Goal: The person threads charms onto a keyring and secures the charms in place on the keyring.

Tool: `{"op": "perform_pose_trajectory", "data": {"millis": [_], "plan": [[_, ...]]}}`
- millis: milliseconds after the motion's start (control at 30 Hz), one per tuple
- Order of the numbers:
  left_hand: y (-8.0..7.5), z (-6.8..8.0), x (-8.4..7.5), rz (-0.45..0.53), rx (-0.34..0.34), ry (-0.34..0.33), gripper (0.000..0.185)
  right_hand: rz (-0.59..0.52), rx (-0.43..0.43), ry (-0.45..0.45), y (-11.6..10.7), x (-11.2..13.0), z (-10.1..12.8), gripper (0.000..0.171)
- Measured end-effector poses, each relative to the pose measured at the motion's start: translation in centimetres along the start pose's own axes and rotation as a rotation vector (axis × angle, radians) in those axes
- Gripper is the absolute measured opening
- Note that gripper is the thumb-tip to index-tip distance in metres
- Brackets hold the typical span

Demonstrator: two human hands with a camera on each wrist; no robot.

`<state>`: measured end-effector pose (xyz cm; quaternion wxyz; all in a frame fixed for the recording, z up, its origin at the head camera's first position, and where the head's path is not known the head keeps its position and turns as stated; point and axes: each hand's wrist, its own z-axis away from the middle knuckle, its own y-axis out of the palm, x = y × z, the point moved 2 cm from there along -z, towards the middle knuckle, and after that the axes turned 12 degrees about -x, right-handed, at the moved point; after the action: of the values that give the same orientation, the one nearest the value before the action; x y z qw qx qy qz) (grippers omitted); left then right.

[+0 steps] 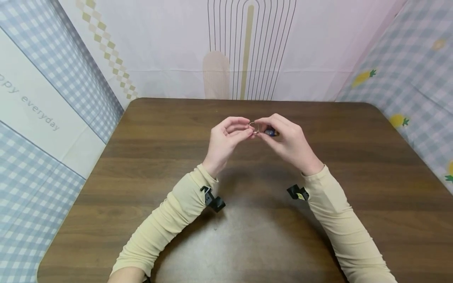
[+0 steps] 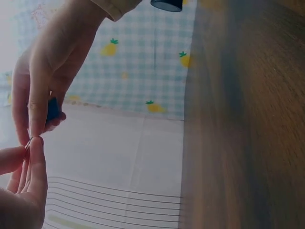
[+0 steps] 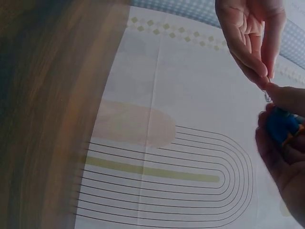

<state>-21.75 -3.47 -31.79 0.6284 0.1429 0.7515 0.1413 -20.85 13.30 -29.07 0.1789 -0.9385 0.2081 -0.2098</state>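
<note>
Both hands meet above the brown table, near its far side. My left hand [image 1: 223, 143] pinches one side of a thin metal key ring [image 1: 255, 132] between thumb and fingers. From the other side my right hand [image 1: 291, 142] pinches the same ring with thumb and index finger. A small blue charm with orange parts [image 3: 280, 126] sits within the curled fingers of the right hand, partly covered by them. In the left wrist view only a dark blue piece of this charm [image 2: 52, 109] shows below the right palm.
The brown wooden table [image 1: 159, 129] stretches under both arms. A white patterned cloth [image 1: 170, 43] hangs behind it, with blue checked cloths at the left [image 1: 21, 165] and right [image 1: 417, 78]. Black camera mounts sit on both sleeved wrists.
</note>
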Motion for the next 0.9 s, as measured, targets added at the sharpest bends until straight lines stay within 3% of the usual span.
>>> {"op": "perform_pose_trajectory", "data": {"millis": [167,333,567,733,900], "plan": [[-0.07,-0.03,0.57,-0.063,0.000,0.004,0.027,0.084,0.071,0.049,0.00,-0.57,0.30,0.039],[-0.12,-0.15,0.75,-0.073,0.026,0.005,0.024,0.083,0.132,0.043,-0.06,-0.63,0.39,0.026],[-0.27,-0.27,0.52,-0.054,0.064,-0.082,0.024,0.095,0.167,0.000,0.05,-0.23,0.24,0.017],[-0.31,-0.24,0.31,-0.130,0.078,-0.077,0.027,0.103,0.189,0.028,0.05,-0.24,0.28,0.019],[-0.37,-0.24,0.32,-0.190,0.050,-0.058,0.029,0.122,0.188,0.016,0.09,-0.47,0.40,0.020]]}}
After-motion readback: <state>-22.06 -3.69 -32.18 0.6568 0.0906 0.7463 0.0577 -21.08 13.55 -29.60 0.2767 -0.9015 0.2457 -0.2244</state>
